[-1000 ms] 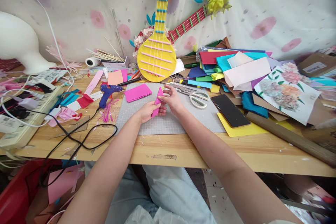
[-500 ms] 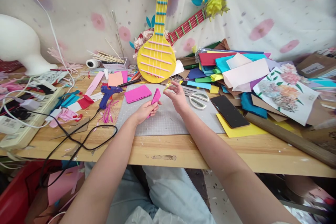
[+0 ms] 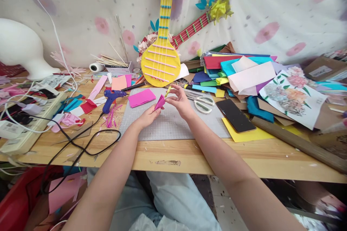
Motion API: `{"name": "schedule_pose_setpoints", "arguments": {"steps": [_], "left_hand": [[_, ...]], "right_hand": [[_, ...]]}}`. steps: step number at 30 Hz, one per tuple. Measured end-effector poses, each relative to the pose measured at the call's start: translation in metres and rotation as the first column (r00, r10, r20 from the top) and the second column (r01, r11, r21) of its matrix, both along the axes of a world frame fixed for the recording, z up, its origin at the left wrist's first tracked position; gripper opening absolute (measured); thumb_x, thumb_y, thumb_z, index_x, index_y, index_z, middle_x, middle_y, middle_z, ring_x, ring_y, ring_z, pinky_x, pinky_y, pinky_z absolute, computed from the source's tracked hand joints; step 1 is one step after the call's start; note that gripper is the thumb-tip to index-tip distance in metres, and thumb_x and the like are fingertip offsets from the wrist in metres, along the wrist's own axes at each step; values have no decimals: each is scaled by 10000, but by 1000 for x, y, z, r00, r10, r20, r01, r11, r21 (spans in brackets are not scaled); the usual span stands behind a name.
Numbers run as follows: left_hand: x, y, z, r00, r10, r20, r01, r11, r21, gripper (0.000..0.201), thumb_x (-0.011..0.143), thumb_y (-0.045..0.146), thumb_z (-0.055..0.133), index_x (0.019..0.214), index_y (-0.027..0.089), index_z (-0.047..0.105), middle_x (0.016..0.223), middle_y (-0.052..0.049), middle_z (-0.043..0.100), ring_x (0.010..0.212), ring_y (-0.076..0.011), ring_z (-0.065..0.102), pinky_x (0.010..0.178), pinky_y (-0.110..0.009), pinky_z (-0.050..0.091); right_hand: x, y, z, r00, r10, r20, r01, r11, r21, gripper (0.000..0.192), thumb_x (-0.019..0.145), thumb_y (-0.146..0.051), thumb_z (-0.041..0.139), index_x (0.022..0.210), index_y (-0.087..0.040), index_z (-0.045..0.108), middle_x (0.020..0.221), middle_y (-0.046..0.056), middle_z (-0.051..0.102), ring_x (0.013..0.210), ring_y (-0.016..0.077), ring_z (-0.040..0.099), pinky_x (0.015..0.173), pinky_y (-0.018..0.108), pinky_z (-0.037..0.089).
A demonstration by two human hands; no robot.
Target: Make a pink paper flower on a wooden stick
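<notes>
A folded piece of magenta paper [image 3: 159, 103], its layers fanned at the top, is held by my left hand [image 3: 149, 117] over the grey cutting mat [image 3: 173, 126]. Between the fingertips of my right hand [image 3: 181, 102] is a small yellow strip with dark marks [image 3: 168, 91], close beside the magenta piece. Whether the two touch I cannot tell. A flat folded magenta sheet [image 3: 141, 97] lies on the mat to the left. White-handled scissors [image 3: 202, 105] rest right of my right hand.
A blue glue gun [image 3: 110, 98] with a looping black cord stands left of the mat. A black phone [image 3: 235, 115] lies on yellow paper at right. Behind, a yellow paper lute [image 3: 161, 63] leans near a red-necked one [image 3: 191, 30]. Paper sheets [image 3: 252, 75] are heaped at back right.
My right hand has brought the yellow strip down and left to the magenta piece. The magenta piece has turned, its layers now fanned. The whole view has shifted slightly.
</notes>
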State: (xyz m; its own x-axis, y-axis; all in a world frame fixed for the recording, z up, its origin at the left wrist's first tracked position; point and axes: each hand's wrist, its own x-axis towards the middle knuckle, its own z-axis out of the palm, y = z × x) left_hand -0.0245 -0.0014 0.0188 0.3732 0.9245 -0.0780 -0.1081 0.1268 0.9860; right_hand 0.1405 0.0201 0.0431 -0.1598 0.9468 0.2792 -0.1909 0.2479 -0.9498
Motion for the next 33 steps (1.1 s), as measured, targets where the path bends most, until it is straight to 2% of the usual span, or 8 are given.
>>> {"name": "schedule_pose_setpoints", "arguments": {"steps": [3,6,11,15,17,19,25,33], "left_hand": [[0,0,0,996,-72,-50,75,996,56,259,771,368,552,888,138,541,561,52,363,460,-44,293,432,-173,223],[2,1,2,995,-103,-14,103,995,-12,283,776,398,540,869,131,537,564,52,354,435,-29,272,408,-160,205],[4,4,4,983,44,177,-16,988,-155,279,771,402,554,815,129,518,535,64,328,396,-14,242,375,-136,175],[2,5,8,948,118,295,-35,962,-270,238,811,359,510,842,123,520,526,66,324,379,-10,231,359,-119,181],[1,5,9,933,124,338,-22,957,-289,230,831,348,480,875,127,526,527,64,329,377,-12,235,358,-114,191],[1,3,10,923,122,365,-9,955,-295,233,840,356,462,898,139,525,528,63,331,377,-15,239,358,-112,195],[3,3,7,928,59,368,39,966,-255,349,799,505,462,886,169,495,535,64,348,385,-21,253,363,-122,222],[6,1,0,954,15,301,32,988,-148,368,755,528,513,794,167,459,561,60,379,408,-13,288,389,-124,232]], "right_hand": [[0,1,-2,1000,-13,-13,13,1000,-3,605,580,-296,710,1116,-306,431,1011,8,482,770,130,567,802,365,474],[1,5,-6,997,-70,-20,70,998,-3,588,576,-318,711,1095,-290,436,976,5,492,762,128,567,795,351,468],[5,10,-11,980,-187,67,188,982,-13,410,649,-404,640,991,-236,487,763,-24,519,634,103,511,671,294,438],[7,9,-12,984,7,178,4,998,-63,331,651,-377,626,916,-198,538,664,-31,537,635,111,494,640,270,392],[8,7,-13,961,147,233,-132,988,-79,308,664,-349,607,926,-196,557,645,-39,531,631,111,486,640,267,378],[7,5,-13,930,200,307,-196,980,-45,279,682,-321,581,935,-202,574,632,-49,505,620,106,462,634,262,364],[-1,1,-10,825,84,559,-214,962,171,183,713,-236,501,840,-194,626,659,-30,515,654,111,435,689,264,349],[-3,1,-12,722,1,692,-223,947,232,205,708,-218,472,826,-184,636,696,-11,568,669,122,449,708,270,358]]}}
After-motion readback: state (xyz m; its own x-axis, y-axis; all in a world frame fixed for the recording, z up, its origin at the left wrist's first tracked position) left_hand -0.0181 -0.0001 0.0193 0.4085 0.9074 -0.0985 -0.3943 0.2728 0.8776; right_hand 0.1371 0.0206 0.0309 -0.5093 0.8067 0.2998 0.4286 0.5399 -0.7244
